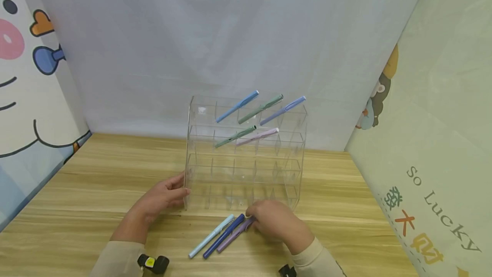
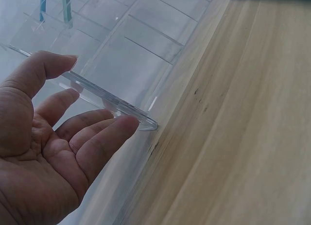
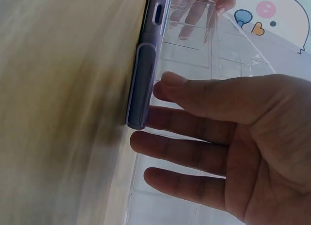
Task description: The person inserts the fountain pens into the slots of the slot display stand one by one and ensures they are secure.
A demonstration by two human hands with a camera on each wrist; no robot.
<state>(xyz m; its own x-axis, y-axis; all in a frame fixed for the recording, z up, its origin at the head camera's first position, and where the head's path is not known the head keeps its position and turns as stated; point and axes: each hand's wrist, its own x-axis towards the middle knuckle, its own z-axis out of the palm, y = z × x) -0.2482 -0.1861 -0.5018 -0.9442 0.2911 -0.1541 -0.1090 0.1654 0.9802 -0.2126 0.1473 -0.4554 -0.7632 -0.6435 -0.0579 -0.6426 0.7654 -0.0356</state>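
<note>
A clear acrylic pen rack point(image 1: 244, 174) with tiered compartments stands upright on the table. My left hand point(image 1: 165, 195) holds its left side edge, thumb at the front and fingers along the outside. In front of the rack lie a light blue pen point(image 1: 211, 236), a dark blue pen point(image 1: 224, 236) and a purple pen point(image 1: 234, 237), side by side at a slant. At the purple pen's cap end is my right hand point(image 1: 276, 221). The right wrist view shows that hand's fingers point(image 3: 184, 152) extended beside the cap, not closed round it.
Leaning in the top tier are a blue pen point(image 1: 237, 107), a green pen point(image 1: 261, 109) and a periwinkle pen point(image 1: 282, 111). A second green pen point(image 1: 235, 137) and a pink pen point(image 1: 256, 137) lean one tier lower. Behind the wooden table point(image 1: 334, 208) hangs a pale curtain point(image 1: 238, 33).
</note>
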